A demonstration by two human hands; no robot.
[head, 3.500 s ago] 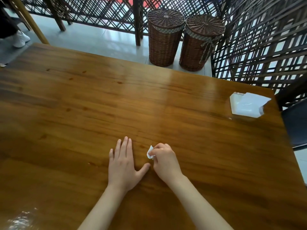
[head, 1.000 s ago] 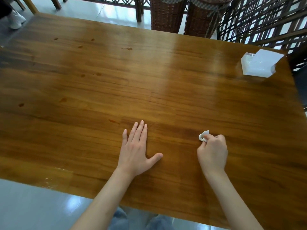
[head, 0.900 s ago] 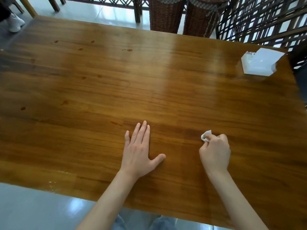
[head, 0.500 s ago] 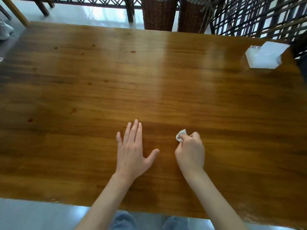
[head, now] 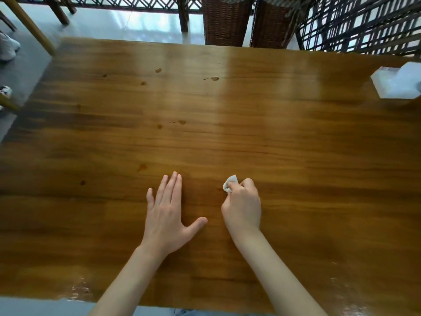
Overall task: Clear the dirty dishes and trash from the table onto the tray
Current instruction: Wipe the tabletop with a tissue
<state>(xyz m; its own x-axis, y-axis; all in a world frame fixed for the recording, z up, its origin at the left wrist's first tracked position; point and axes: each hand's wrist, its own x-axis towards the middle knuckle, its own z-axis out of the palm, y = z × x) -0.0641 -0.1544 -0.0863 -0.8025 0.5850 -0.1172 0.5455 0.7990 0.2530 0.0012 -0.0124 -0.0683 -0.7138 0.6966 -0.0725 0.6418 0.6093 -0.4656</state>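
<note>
head view | your left hand [head: 167,221] is lying flat on the table [head: 296,156], fingers straight, holding nothing | your right hand [head: 242,207] is curling round a small white tissue wad [head: 229,183], pressing it on the tabletop beside the left

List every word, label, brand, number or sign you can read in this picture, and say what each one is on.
None: no readable text shows anywhere in the head view.
The clear tissue pack at the table's far right corner shows no print that can be made out.
The white wad of tissue that the right hand grips is blank.
The two wicker baskets behind the table bear no label.
</note>
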